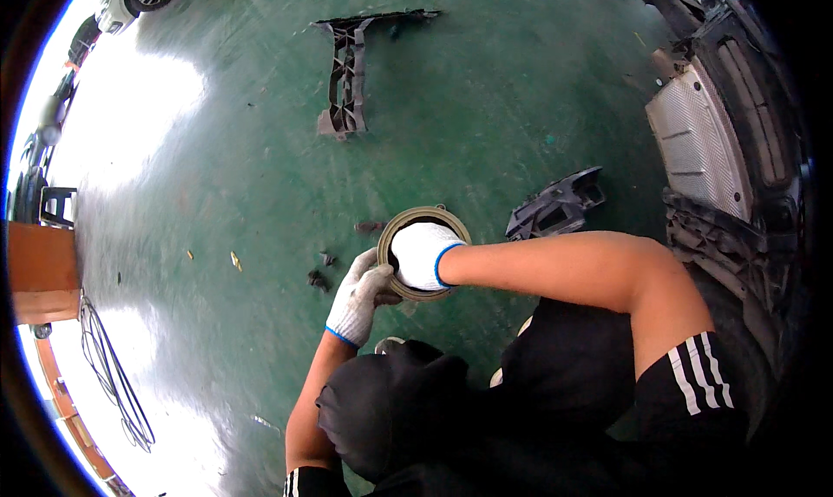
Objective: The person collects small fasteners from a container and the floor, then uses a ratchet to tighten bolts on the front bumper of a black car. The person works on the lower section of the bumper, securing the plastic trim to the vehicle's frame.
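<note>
In front of my bent knees is a round, tan-rimmed container (pixel 405 219) with a dark inside. My left hand (pixel 356 297), in a white knit glove with a blue cuff, grips its left side with the fingers wrapped round the wall. Reaching in over the rim from the right, my gloved right hand (pixel 423 252) is sunk in the opening. Its fingers are hidden, so what they touch cannot be made out. Just left of the container, small dark pieces (pixel 318 279) lie on the green floor (pixel 260 176).
A T-shaped black frame part (pixel 348 76) lies ahead. To the right is a black plastic bracket (pixel 558 205), then a pile of car parts with a silver panel (pixel 699 141). At left are a coiled black cable (pixel 111 367) and an orange-brown box (pixel 43 271).
</note>
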Demonstrator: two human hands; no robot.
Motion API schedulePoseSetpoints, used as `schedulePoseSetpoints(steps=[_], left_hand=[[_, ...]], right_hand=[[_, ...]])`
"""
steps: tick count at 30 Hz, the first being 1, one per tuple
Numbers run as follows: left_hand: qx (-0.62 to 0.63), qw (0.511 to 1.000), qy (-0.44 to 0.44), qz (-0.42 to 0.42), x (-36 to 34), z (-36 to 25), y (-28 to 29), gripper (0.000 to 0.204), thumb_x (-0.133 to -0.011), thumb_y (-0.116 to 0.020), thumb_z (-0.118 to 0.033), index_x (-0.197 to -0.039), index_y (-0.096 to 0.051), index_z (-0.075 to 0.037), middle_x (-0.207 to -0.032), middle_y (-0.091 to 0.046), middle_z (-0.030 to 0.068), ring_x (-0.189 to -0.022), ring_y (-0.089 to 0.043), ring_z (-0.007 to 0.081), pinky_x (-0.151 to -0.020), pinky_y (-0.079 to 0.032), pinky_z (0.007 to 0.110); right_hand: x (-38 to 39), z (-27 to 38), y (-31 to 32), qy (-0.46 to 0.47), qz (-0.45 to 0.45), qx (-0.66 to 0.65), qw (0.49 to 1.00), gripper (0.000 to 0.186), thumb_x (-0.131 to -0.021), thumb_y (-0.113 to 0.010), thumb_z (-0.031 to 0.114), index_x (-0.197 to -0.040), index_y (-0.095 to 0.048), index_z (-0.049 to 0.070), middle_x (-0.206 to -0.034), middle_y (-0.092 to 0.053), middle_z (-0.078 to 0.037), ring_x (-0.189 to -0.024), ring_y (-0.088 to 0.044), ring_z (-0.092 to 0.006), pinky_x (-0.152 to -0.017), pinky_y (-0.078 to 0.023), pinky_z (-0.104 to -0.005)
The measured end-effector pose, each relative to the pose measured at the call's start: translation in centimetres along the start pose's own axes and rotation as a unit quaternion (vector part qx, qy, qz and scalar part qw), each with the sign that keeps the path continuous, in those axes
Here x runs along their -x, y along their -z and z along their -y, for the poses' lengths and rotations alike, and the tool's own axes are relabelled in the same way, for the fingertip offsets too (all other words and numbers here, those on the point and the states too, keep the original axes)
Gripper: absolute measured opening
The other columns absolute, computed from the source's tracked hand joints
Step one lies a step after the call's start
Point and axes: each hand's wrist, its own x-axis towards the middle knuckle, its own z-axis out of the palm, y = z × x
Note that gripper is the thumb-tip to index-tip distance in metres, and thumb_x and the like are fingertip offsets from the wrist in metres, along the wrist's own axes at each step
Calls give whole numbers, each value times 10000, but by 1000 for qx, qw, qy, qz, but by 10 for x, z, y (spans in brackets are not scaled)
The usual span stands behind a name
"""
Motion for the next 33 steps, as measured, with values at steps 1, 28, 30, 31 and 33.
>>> schedulePoseSetpoints(steps=[1,28,30,31,33], left_hand=[[17,1000,-9,1,0,1,1,580,-1023,-610,-242,-1521,-478,23,-1188,-701,127,-966,-712,214,-830,-593,358],[145,988,-51,-5,3,9,8,548,-1067,-541,-302,-1515,-466,5,-1306,-676,123,-1057,-714,224,-857,-601,401],[137,989,-51,8,3,10,10,569,-1061,-552,-333,-1527,-469,-17,-1347,-668,117,-1103,-707,232,-889,-598,415],[125,991,-50,18,2,12,13,586,-1056,-558,-365,-1536,-474,-40,-1387,-662,111,-1150,-701,238,-920,-595,427],[120,991,-52,20,2,10,12,584,-1056,-562,-359,-1538,-477,-41,-1379,-663,110,-1139,-700,236,-913,-594,421]], right_hand=[[5,3,3,5,-19,19,1000,332,-883,-689,323,-1042,-798,52,-1070,-774,-224,-978,-754,-403,-857,-601,-510],[44,-16,96,111,-85,-262,955,308,-1040,-605,215,-1194,-730,-19,-1039,-780,-116,-964,-722,-172,-899,-569,-338],[46,-16,100,86,-119,-244,958,313,-1059,-621,246,-1181,-732,-20,-1058,-786,-124,-1000,-732,-172,-920,-572,-338],[47,-16,100,86,-127,-238,959,312,-1059,-625,249,-1177,-736,-18,-1056,-787,-121,-996,-730,-165,-916,-573,-338],[49,-16,101,84,-143,-224,960,308,-1059,-633,253,-1169,-742,-13,-1052,-788,-116,-988,-724,-151,-906,-574,-339]])
